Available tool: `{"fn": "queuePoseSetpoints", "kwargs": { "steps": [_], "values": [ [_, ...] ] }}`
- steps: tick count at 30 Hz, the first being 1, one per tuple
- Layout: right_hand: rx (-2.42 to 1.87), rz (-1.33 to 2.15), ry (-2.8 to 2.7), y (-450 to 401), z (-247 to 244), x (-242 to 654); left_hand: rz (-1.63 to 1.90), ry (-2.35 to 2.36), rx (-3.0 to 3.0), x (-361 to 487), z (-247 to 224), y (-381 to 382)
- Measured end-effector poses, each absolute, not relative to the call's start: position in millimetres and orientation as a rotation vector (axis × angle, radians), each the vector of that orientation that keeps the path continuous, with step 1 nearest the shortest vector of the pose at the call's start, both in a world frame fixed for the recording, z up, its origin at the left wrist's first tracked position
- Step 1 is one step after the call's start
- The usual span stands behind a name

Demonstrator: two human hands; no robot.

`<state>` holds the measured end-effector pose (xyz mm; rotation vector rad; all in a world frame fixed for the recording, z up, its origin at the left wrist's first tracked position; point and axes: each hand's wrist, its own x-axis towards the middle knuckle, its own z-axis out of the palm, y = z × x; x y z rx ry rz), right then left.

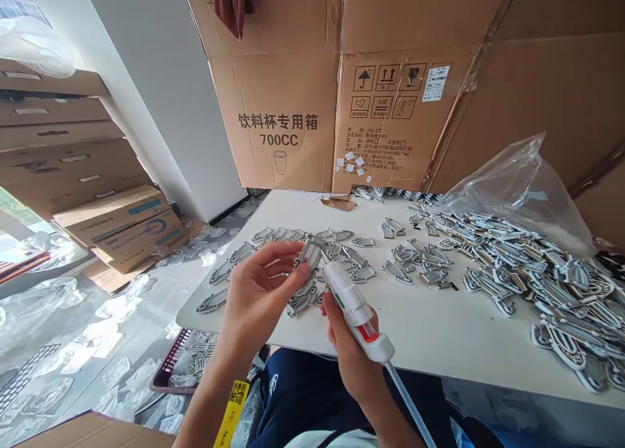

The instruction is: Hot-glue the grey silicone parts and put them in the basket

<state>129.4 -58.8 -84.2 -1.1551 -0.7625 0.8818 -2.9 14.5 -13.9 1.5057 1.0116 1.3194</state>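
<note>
My left hand (261,288) pinches a small grey plastic frame piece (308,252) with a clear middle between thumb and fingers, raised above the white table (439,331). My right hand (354,344) is wrapped around a white pen-shaped glue gun (347,295) with a red part inside. From its rear end a translucent stick (410,402) runs down toward my lap. The gun's narrow tip is at the right edge of the frame piece; I cannot tell if they touch. Similar frame pieces (359,266) lie on the table around and behind my hands.
A large heap of grey pieces (527,266) covers the table's right side, with a clear plastic bag (522,194) over it. Cardboard sheets (288,83) stand behind the table. At lower left, a basket (168,363) holds more pieces; cartons (131,233) and plastic scraps lie on the floor.
</note>
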Motion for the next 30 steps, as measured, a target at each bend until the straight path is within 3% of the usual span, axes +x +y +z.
{"fn": "queuePoseSetpoints", "kwargs": {
  "steps": [30],
  "values": [
    [-1.178,0.894,-0.797,-60.8,-97.5,139.1,1.312,1.056,1.547,2.0,-12.8,6.9]
  ]
}}
